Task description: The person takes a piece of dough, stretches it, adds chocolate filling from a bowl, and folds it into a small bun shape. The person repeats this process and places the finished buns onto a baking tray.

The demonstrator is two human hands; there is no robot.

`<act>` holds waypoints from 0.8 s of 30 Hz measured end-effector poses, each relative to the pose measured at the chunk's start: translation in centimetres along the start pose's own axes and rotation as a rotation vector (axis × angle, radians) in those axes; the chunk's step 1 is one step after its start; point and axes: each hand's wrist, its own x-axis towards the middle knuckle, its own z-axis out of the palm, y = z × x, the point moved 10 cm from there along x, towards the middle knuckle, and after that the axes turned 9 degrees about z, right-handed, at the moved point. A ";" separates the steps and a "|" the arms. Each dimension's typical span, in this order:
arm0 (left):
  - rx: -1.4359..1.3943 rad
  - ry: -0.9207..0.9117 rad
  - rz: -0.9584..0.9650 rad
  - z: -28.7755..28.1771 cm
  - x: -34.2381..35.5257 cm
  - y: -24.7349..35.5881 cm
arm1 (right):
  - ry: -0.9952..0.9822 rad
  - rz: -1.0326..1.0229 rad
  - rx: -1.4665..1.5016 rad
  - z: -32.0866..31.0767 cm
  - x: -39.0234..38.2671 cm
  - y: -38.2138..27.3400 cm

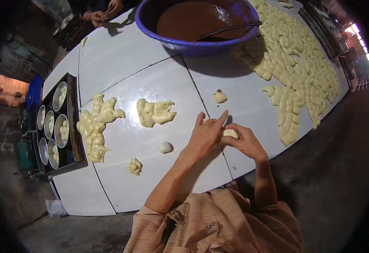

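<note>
Pale yellow dough, a small piece (230, 133), sits near the front edge of a white table (117, 80), grasped in the fingers of the right hand (248, 143). Just beside it, the left hand (205, 133) has two fingers extended; whether it also grips the dough cannot be told. Dark seams divide the table's smooth, slightly shiny top into panels. Left of the hands lie several dough lumps (95, 126); a broad spread of bumpy dough (296, 80) covers the right. A blue-purple basin (193, 48) of brown mixture stands at the far side, and a dark tray (77, 145) of round tins at far left. Beyond are another person's hands (104, 16), a dim room, a grey floor (319, 185) and bright openings on both sides.
</note>
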 end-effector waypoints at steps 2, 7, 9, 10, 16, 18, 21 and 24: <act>0.112 0.085 0.061 -0.7 0.1 0.4 | 0.072 -0.048 -0.095 -1.1 -0.7 -0.7; -0.020 -0.027 -0.066 -0.3 0.4 0.0 | 0.030 0.026 0.257 -2.0 -0.7 1.4; 0.002 -0.027 -0.043 -0.2 0.4 0.1 | 0.009 0.064 0.381 -1.6 -0.6 1.5; 0.021 -0.027 -0.020 -0.2 0.4 0.3 | -0.011 0.104 0.504 -1.2 -0.7 1.3; 0.077 0.038 0.028 -0.9 0.3 1.2 | 0.108 -0.055 0.051 -1.6 -0.3 0.2; 0.142 -0.022 -0.025 -0.5 0.4 1.1 | 0.117 -0.048 0.105 -1.9 -0.5 0.4; 0.215 0.069 0.026 0.6 -0.1 0.6 | 0.134 -0.045 0.122 -1.9 -0.7 0.0; 0.266 0.099 0.056 1.0 -0.7 1.3 | 0.041 0.011 0.268 -2.0 -1.3 0.5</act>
